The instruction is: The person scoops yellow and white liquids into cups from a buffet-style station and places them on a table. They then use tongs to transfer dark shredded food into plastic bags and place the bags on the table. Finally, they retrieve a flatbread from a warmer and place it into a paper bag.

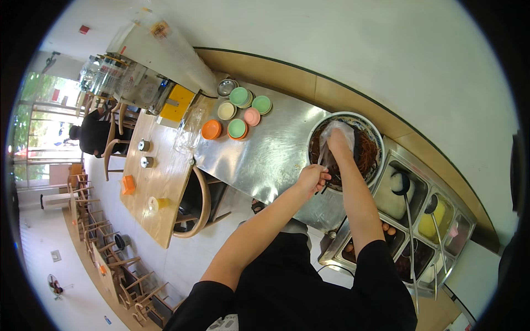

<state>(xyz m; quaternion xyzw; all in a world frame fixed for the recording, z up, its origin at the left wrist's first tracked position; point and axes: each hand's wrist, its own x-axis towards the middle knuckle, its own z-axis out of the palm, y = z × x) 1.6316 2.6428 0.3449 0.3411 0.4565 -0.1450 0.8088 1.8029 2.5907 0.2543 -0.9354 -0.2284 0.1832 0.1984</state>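
Note:
A large round bowl with a patterned rim [376,130] stands at the end of the steel counter, filled with dark reddish-brown noodle-like strands [366,154]. Over it, my right hand [338,140] reaches down into a clear plastic bag [345,129], its fingers hidden by the film and the wrist. My left hand [314,177] is closed at the bowl's near-left rim, pinching the lower end of the same bag. Thin black sticks or handles [323,191] show just below the left fingers; whether the hand grips them too is unclear.
Stacked small bowls, among them a green bowl [238,128] and an orange bowl [211,129], sit on the steel counter [264,151]. On the right are steel food wells with ladles [401,185] and brown eggs [389,228]. A wooden table [160,212] and chair [202,198] stand left.

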